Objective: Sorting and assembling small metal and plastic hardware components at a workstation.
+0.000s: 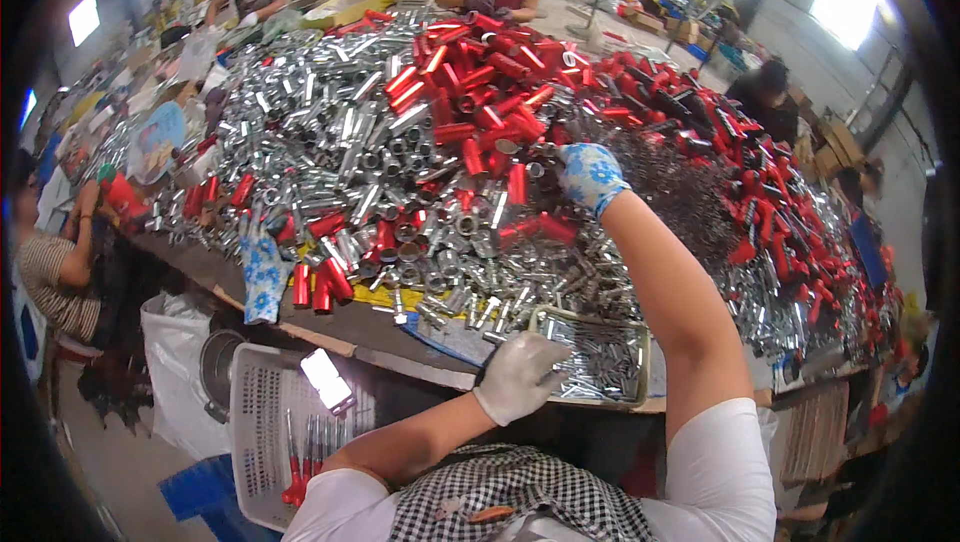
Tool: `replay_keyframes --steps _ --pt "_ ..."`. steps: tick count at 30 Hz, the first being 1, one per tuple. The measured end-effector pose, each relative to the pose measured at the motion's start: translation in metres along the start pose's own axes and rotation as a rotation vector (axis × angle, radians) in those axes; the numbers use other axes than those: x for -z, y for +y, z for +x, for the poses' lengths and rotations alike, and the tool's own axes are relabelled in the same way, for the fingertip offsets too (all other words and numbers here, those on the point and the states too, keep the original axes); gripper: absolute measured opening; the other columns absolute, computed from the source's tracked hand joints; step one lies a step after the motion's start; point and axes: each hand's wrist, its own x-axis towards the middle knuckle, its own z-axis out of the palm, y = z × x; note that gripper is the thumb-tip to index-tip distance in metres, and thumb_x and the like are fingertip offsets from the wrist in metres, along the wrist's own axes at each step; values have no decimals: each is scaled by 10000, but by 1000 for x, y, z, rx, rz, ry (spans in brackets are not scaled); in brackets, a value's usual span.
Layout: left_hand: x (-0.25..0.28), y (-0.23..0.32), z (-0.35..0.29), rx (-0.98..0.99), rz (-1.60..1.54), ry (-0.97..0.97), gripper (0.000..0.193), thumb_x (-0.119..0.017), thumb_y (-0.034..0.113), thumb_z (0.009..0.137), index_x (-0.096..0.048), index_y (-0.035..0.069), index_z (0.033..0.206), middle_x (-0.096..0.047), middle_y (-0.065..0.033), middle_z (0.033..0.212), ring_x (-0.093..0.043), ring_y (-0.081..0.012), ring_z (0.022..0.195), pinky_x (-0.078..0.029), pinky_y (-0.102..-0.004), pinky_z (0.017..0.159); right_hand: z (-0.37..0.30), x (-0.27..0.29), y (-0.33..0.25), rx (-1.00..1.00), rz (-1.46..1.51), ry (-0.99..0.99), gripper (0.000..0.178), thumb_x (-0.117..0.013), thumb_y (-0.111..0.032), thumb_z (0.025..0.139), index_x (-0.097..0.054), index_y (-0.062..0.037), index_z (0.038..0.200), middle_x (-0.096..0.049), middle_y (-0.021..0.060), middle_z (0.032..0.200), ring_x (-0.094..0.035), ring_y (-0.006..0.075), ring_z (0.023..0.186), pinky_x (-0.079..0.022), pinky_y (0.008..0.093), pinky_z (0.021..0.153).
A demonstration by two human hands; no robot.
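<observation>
My left hand, in a white glove, is over the table's front edge at the left end of a shallow pale tray. Its fingers are curled, and whatever they may hold is hidden. Small silver metal pins fill the tray. My right hand, in a blue-and-white floral glove, reaches far into the heap, beside red metal tubes and a mound of dark thin wire-like parts. Its fingers look bent inward; their tips and anything in them do not show.
Silver tubes heap up on the left, red-and-black parts on the right. A spare floral glove lies at the front. Below stands a white basket with red-handled tools and a phone. Other people work around the table.
</observation>
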Motion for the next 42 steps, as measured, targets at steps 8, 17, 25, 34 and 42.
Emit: replay_keyframes --steps 8,17,25,34,42 --pt "3 8 10 143 171 -237 297 -755 136 650 -665 32 914 -652 -123 856 -619 -339 887 -486 -464 825 -21 12 -65 165 102 196 231 -627 -246 872 -693 -59 990 -687 175 905 -644 372 921 -495 482 820" --pt "64 5 10 153 285 -52 439 -793 220 688 -599 14 1024 -623 -152 1021 -591 -345 948 -484 -455 857 -126 25 -107 626 291 292 386 -690 -269 820 -635 -72 1147 -663 127 1049 -622 320 957 -499 449 815" --pt "177 -64 40 504 833 345 438 -740 339 763 -631 41 1064 -659 -185 981 -628 -381 917 -503 -477 822 -252 2 -88 452 580 124 356 -705 -139 731 -666 -58 1075 -679 148 934 -635 345 825 -500 445 741" --pt "203 -110 96 958 898 86 540 -723 404 802 -582 21 1155 -662 -256 1105 -641 -394 1056 -495 -469 927 -280 -8 -93 347 663 143 307 -712 -194 788 -683 -75 1070 -678 133 906 -645 329 845 -502 449 748" --pt "202 -91 68 741 736 396 399 -705 300 806 -624 9 1067 -668 -247 1035 -645 -406 988 -487 -464 874 -106 -5 -142 516 68 24 284 -616 -202 846 -666 -74 1094 -652 147 1061 -612 348 964 -488 449 859"
